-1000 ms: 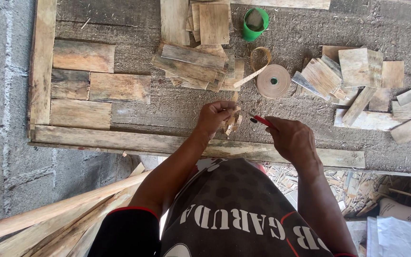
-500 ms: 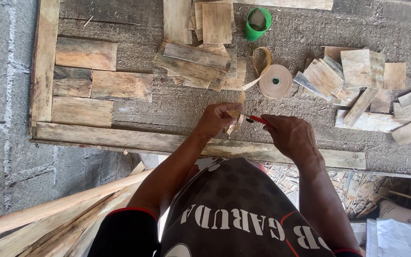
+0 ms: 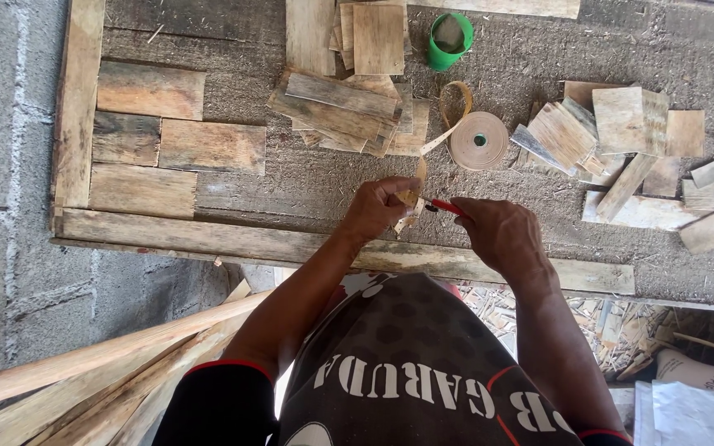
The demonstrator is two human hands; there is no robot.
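While both hands meet at centre frame, left hand (image 3: 382, 206) pinches the free end of a thin tan strip (image 3: 413, 198) of tape/veneer banding, grip clenched on it. Right hand (image 3: 502, 231) is clenched round a red-handled cutter (image 3: 444, 206), tip touching the strip just beside the left fingers. Strip runs up-right to its roll (image 3: 478, 140), lying flat on the desk (image 3: 291, 190) near a green cup (image 3: 449, 41) at upper centre. Strip looks light, thin, floppy; curls w/ slack, prob. tears or creases easily, so best held close to the cut point, pulled taut. Roll is light, may slide if tugged. Stacked wood offcuts (image 3: 349, 111) sit above the hands, more pieces (image 3: 613, 132) at right; a wood frame w/ boards (image 3: 150, 140) fills upper left. Long timber battens (image 3: 84, 372) lean at lower left.
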